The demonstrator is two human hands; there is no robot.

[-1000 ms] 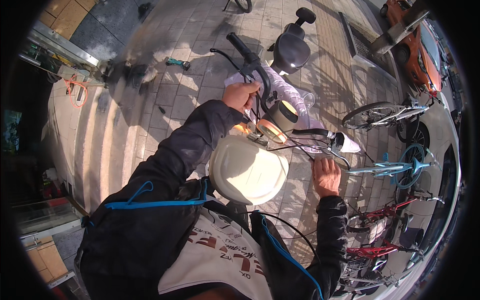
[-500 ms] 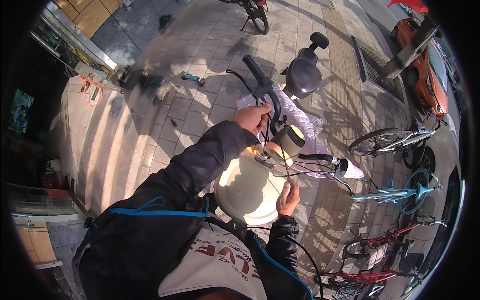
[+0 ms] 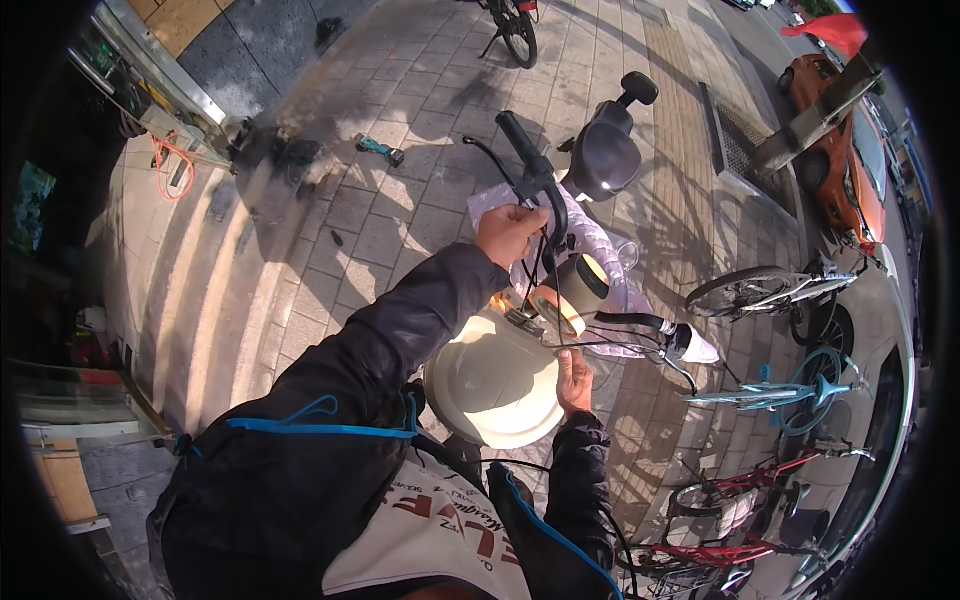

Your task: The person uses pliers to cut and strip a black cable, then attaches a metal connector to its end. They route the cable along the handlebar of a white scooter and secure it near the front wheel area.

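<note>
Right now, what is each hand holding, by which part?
Left hand: seemingly a thin black cable, beside the curved black handlebar. Right hand: seemingly a thin dark cable, near the cream-and-black cylinder.

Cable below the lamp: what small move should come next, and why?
Perhaps ease the cable gently aside with the right hand: its fingertips are at the cable, just below the lamp, while the left hand, up by the handlebar, seems placed to steady things.

- Pale shirt (image 3: 400, 565), wearer's front: large reddish-brown capitals (image 3: 486, 543), running aslant, partly folded.
- Same shirt: line of slanting script (image 3: 478, 516) alongside; smaller dark print (image 3: 412, 480) around, mostly too small to read.
</note>
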